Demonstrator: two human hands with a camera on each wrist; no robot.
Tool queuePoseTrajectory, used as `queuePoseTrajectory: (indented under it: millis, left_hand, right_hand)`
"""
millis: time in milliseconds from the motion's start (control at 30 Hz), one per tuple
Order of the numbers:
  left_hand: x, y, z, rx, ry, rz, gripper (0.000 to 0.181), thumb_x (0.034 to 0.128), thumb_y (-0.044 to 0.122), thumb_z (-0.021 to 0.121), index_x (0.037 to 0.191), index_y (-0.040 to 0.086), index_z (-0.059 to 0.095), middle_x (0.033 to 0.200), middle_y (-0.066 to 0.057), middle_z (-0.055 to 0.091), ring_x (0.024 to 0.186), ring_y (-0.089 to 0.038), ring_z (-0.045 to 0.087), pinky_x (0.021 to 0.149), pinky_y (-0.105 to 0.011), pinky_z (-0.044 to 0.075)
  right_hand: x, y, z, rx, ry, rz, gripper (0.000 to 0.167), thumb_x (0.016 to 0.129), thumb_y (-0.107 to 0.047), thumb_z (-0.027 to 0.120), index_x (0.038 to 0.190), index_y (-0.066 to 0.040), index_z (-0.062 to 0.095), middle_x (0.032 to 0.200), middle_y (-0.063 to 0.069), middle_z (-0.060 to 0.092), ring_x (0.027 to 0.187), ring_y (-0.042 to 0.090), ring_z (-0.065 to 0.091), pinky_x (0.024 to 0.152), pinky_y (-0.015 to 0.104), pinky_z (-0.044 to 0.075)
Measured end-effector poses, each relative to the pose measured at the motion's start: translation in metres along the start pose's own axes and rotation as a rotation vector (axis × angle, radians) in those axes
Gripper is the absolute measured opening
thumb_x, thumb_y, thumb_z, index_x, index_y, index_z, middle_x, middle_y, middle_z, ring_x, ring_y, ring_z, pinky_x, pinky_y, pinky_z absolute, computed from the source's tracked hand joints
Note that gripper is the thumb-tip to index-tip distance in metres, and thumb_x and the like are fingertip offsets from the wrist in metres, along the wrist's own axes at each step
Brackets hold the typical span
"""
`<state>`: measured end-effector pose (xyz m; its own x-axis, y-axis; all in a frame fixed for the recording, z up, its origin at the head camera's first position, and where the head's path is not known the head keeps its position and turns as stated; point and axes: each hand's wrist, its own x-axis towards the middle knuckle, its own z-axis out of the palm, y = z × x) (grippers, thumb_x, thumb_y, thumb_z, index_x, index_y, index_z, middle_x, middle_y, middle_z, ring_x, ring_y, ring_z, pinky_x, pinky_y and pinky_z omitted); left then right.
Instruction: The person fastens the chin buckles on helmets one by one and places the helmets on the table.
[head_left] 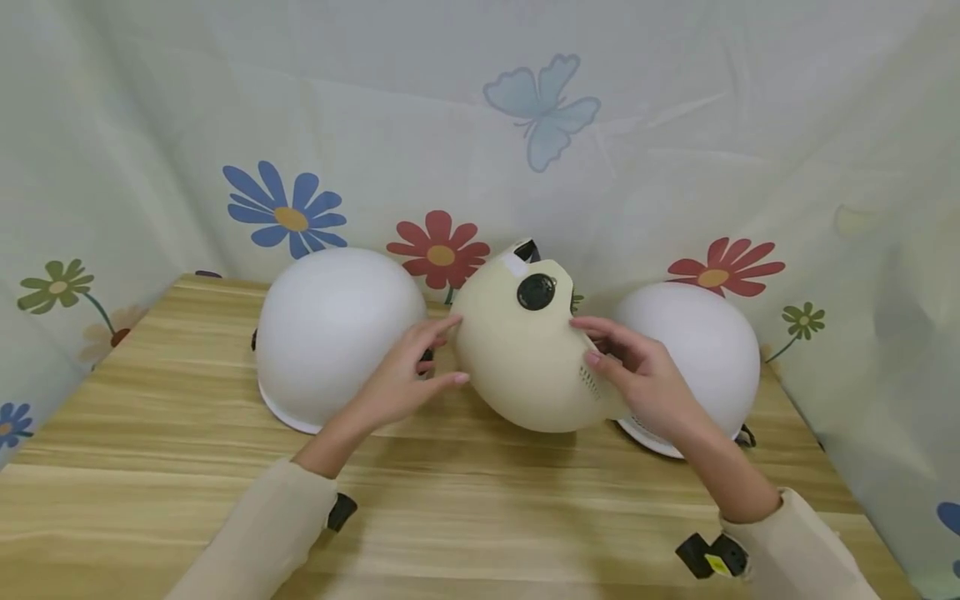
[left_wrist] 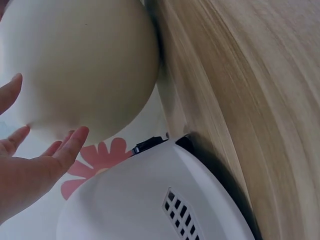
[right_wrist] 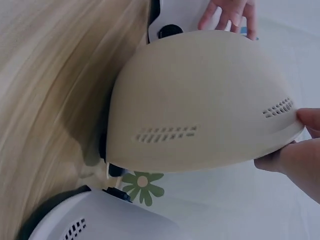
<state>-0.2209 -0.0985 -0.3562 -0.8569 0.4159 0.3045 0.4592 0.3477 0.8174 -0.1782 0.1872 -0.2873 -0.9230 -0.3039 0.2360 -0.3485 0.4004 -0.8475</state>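
A cream helmet [head_left: 517, 367] is held tilted over the table, between two white helmets. Its black round knob [head_left: 536, 292] faces up in the head view, and vent holes show in its shell in the right wrist view. My right hand [head_left: 656, 387] pinches its rim, thumb on the outer shell and fingers at the edge. On the other side, my left hand [head_left: 401, 375] has its fingers fairly straight at the shell; whether every fingertip touches cannot be told. The left white helmet [head_left: 337, 333] sits just beside that hand. Behind my right hand stands the other white helmet [head_left: 701, 350].
Both white helmets rest dome up on the wood-grain table [head_left: 465, 517]. A curtain [head_left: 375, 108] printed with flowers and a butterfly hangs close behind the table and along its sides. Small black devices [head_left: 712, 556] are strapped at the sleeves.
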Motion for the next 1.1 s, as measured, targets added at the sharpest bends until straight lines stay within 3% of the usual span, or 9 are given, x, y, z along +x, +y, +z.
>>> queuePoseTrajectory:
  millis: [233,467,800,1100]
  left_hand:
    - [0.002,-0.006,0.002,0.016,-0.02,-0.001,0.072,0.0825,0.023,0.069,0.143,0.013,0.031,0.141,-0.013,0.032,0.119,-0.035,0.04,0.089,-0.051,0.043]
    - [0.001,-0.011,0.005,-0.006,-0.042,-0.036,0.072,0.084,0.022,0.067,0.144,0.015,0.028,0.14,-0.012,0.034,0.119,-0.033,0.041,0.09,-0.049,0.042]
    - [0.0,-0.011,0.008,-0.018,-0.076,-0.029,0.069,0.085,0.025,0.066,0.143,0.013,0.031,0.141,-0.012,0.036,0.12,-0.03,0.043,0.094,-0.049,0.039]
    - [-0.002,-0.011,0.009,-0.072,-0.09,-0.017,0.069,0.0856,0.024,0.065,0.143,0.012,0.029,0.141,-0.013,0.035,0.12,-0.033,0.043,0.095,-0.049,0.037]
  right_hand:
    - [0.003,-0.006,-0.011,-0.118,-0.044,0.018,0.043,0.089,-0.003,0.056,0.131,-0.01,0.05,0.12,0.009,0.054,0.104,0.019,0.05,0.083,0.018,0.044]
    - [0.005,-0.006,-0.018,-0.233,-0.064,-0.003,0.043,0.087,-0.002,0.059,0.129,-0.01,0.053,0.112,0.007,0.058,0.092,0.02,0.051,0.075,0.022,0.047]
    - [0.002,0.002,-0.021,-0.278,-0.028,-0.111,0.045,0.084,0.005,0.06,0.127,-0.006,0.054,0.114,0.009,0.059,0.086,0.015,0.054,0.074,0.018,0.048]
    - [0.002,-0.001,-0.017,-0.239,-0.001,-0.1,0.047,0.083,0.007,0.06,0.128,-0.003,0.053,0.114,0.012,0.059,0.086,0.015,0.055,0.076,0.018,0.048]
